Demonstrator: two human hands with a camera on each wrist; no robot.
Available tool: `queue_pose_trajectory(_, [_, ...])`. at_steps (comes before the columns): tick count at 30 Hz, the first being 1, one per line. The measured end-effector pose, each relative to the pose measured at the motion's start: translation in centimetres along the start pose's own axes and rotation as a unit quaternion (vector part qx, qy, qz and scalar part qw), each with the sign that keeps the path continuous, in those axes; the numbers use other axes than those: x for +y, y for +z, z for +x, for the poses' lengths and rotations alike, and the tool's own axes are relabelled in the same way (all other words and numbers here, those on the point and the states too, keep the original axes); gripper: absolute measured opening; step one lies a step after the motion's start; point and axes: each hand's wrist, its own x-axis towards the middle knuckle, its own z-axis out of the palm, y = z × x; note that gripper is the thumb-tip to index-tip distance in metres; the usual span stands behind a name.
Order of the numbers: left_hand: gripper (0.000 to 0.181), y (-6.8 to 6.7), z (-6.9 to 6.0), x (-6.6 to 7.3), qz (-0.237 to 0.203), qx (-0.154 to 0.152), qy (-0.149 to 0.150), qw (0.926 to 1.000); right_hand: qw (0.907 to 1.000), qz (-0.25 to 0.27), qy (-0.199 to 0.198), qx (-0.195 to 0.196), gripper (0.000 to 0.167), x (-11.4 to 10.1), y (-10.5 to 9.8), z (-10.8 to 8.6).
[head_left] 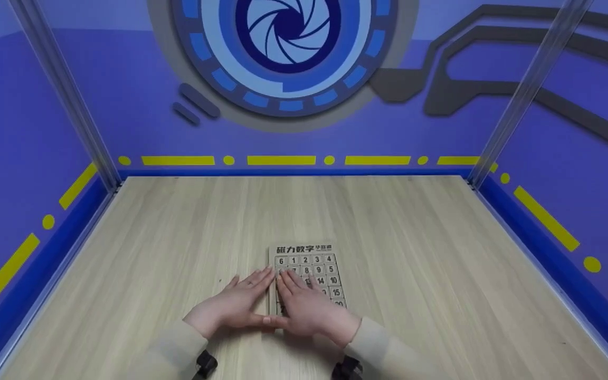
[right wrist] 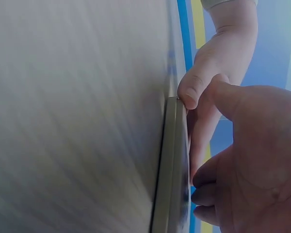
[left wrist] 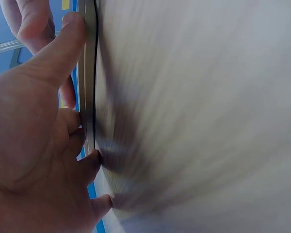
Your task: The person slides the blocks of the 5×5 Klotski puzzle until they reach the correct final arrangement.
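A flat number slide puzzle [head_left: 326, 270] lies on the table, its printed title at the far side and rows of numbered tiles below. Along its left edge rests my left hand [head_left: 238, 304], fingers stretched out and thumb at the near edge. My right hand [head_left: 309, 310] lies over the tiles, fingertips touching them and covering several numbers in the lower left. Both thumbs meet near the bottom edge. From the left wrist, the puzzle's thin side [left wrist: 89, 73] shows against the table, with the left thumb on it. The right wrist view shows the puzzle's near corner by the left thumb.
The pale wooden tabletop [head_left: 409, 232] spreads around the puzzle. Blue panels [head_left: 124, 116] with yellow stripes stand at the back and both sides, joined by metal posts [head_left: 533, 84] at the back corners. Dark straps [head_left: 347, 368] sit at both wrists.
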Motion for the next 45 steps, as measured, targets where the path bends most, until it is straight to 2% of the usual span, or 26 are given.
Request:
queue_pose_trajectory(7, [0.107,-0.1,0.0,0.1,0.004,0.001,-0.001,1.0,1.0,-0.008,-0.002,-0.001,0.107,-0.2,0.3,-0.1])
queue_pose_trajectory(13, [0.106,0.0,-0.1,0.2,0.007,0.001,-0.003,1.0,0.9996,-0.027,-0.004,-0.005,0.104,-1.0,0.3,-1.2])
queue_pose_trajectory(21, [0.107,0.0,-0.1,0.0,-0.002,0.012,0.006,0.9999,0.9997,-0.021,-0.006,-0.004,0.102,-1.5,0.2,-2.3])
queue_pose_trajectory(27, [0.108,0.1,-0.1,0.0,0.007,0.012,0.004,0.9999,0.9999,-0.016,-0.003,-0.001,0.095,-0.6,-0.4,-1.4])
queue_pose_trajectory(36, [0.109,0.0,-0.1,-0.1,-0.01,0.011,0.007,0.9999,0.9994,-0.005,0.012,0.032,0.09,0.9,-0.7,1.4])
queue_pose_trajectory(40, [0.109,0.0,0.0,-0.1,-0.013,0.01,0.01,0.9998,0.9995,-0.007,0.014,0.028,0.092,1.1,-0.5,2.1])
queue_pose_trajectory(45, [0.109,-0.1,-0.1,0.0,-0.014,0.008,0.007,0.9998,0.9996,-0.019,0.012,0.017,0.092,0.9,-0.4,2.1])
